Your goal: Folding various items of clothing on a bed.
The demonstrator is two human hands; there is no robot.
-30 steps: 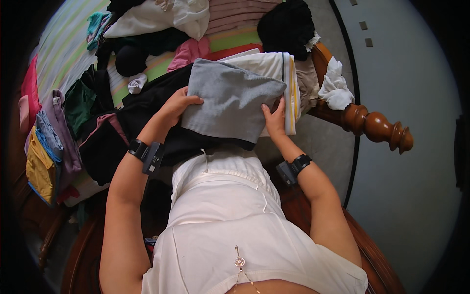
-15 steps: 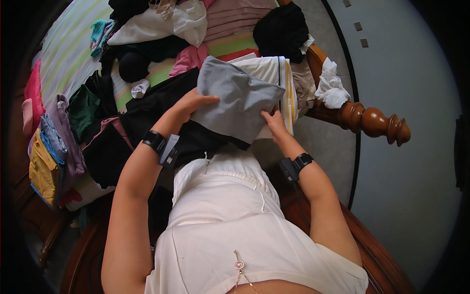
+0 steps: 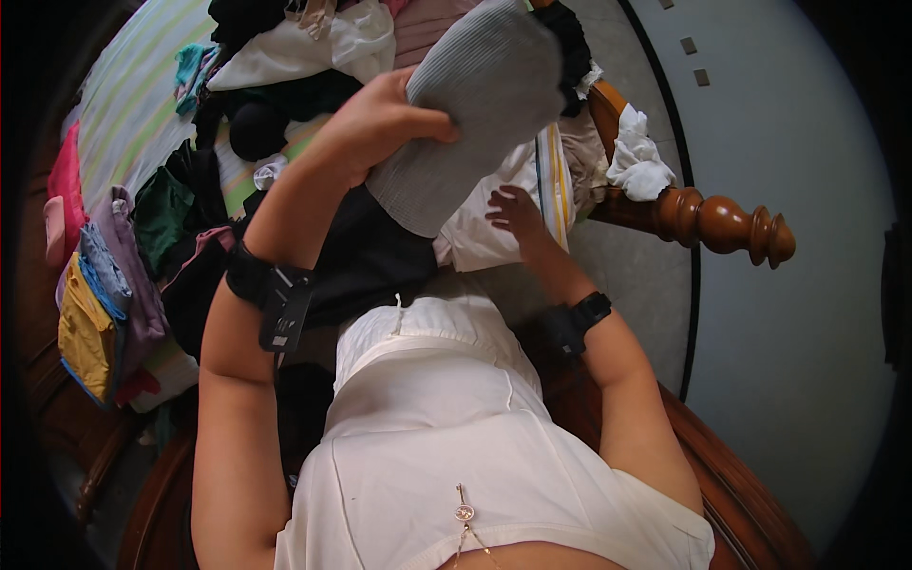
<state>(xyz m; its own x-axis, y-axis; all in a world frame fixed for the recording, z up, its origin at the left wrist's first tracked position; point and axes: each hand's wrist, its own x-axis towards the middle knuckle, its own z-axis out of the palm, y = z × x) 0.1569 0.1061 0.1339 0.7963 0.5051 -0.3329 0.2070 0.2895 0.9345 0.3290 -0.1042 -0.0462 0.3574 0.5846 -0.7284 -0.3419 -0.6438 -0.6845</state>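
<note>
My left hand point(image 3: 380, 119) grips a folded grey ribbed garment point(image 3: 484, 104) by its left edge, thumb on top, and holds it raised and tilted. Lower down and to the right, my right hand point(image 3: 518, 217) is apart from it, fingers spread, with nothing in them. Close by that hand lies a white garment with yellow and dark stripes point(image 3: 518, 176), partly hidden by the grey one. Black cloth point(image 3: 380, 252) lies over the bed edge, up to my lap, below the grey garment.
Folded clothes, a yellow one point(image 3: 84, 332) among them, stand at the left. Loose clothes, including a white garment point(image 3: 294, 57) and a black rounded piece point(image 3: 256, 131), cover the striped bed sheet point(image 3: 123, 114). A turned wooden bedpost point(image 3: 727, 228) juts out at the right, near crumpled white cloth point(image 3: 641, 157).
My left hand has lifted the grey garment up and tilted it, turning its ribbed side into view. My right hand has let go of it and opened.
</note>
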